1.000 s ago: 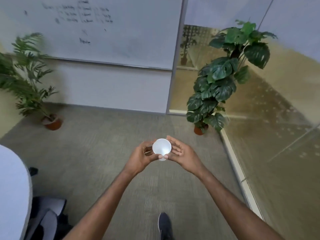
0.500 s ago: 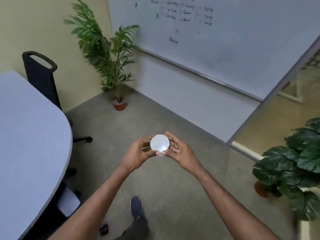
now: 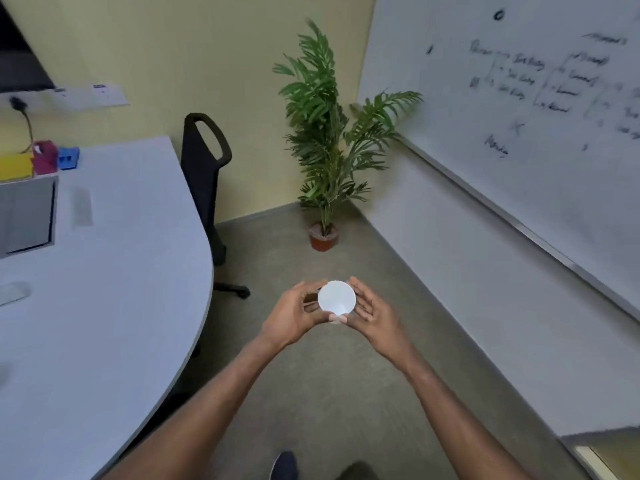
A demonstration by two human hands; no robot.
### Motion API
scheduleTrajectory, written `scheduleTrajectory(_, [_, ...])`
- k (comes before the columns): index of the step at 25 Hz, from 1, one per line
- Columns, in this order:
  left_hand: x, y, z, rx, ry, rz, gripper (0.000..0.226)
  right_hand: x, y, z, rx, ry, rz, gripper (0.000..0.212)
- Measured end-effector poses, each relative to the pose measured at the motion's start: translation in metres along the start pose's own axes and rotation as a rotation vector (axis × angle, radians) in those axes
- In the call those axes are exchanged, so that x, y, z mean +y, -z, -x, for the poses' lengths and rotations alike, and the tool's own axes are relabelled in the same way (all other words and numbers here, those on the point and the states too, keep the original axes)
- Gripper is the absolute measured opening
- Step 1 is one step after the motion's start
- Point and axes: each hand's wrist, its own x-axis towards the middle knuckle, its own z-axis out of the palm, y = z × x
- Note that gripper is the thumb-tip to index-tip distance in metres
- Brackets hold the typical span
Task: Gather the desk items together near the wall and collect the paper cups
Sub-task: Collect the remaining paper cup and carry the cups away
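Note:
A white paper cup (image 3: 336,297) is held over the carpet in front of me, its round mouth facing up. My left hand (image 3: 294,315) grips it from the left and my right hand (image 3: 372,315) cups it from the right; whether more cups are stacked inside I cannot tell. On the grey desk (image 3: 104,306) at the left, close to the yellow wall, stand a yellow box (image 3: 15,166), a magenta item (image 3: 45,156) and a blue item (image 3: 68,157).
A black office chair (image 3: 207,174) stands at the desk's far corner. A potted palm (image 3: 323,154) fills the room corner. A whiteboard (image 3: 519,116) runs along the right wall. A grey inset panel (image 3: 29,216) lies in the desk top. My shoe (image 3: 284,465) shows below.
My view has swung left: the big-leaf plant and glass wall left the frame, the desk, chair and desk items came in. Both hands keep the cup in the same grip.

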Motion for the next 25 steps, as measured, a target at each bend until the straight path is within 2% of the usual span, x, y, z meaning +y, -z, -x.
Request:
scheduleTrajectory(6, [-0.023,0.067,-0.082,0.272,0.076,0.013,0.067,-0.026,-0.015,-0.161,-0.303,0.052,0.021,0.093])
scheduleTrajectory(14, [-0.031,0.141,-0.160,0.722,0.259,-0.119,0.071,-0.075,-0.061,-0.346,-0.715,0.174,0.120,0.080])
scheduleTrajectory(19, [-0.052,0.192,-0.186,0.901,0.327,-0.074,0.071,-0.095,-0.114,-0.418,-0.856,0.189,0.135,0.079])
scheduleTrajectory(23, [-0.084,0.245,-0.203,0.986,0.360,-0.002,0.073,-0.108,-0.169,-0.469,-0.950,0.197,0.194,0.095])
scheduleTrajectory(25, [-0.100,0.276,-0.212,1.008,0.345,0.040,0.073,-0.113,-0.202,-0.497,-0.958,0.194,0.204,0.095])
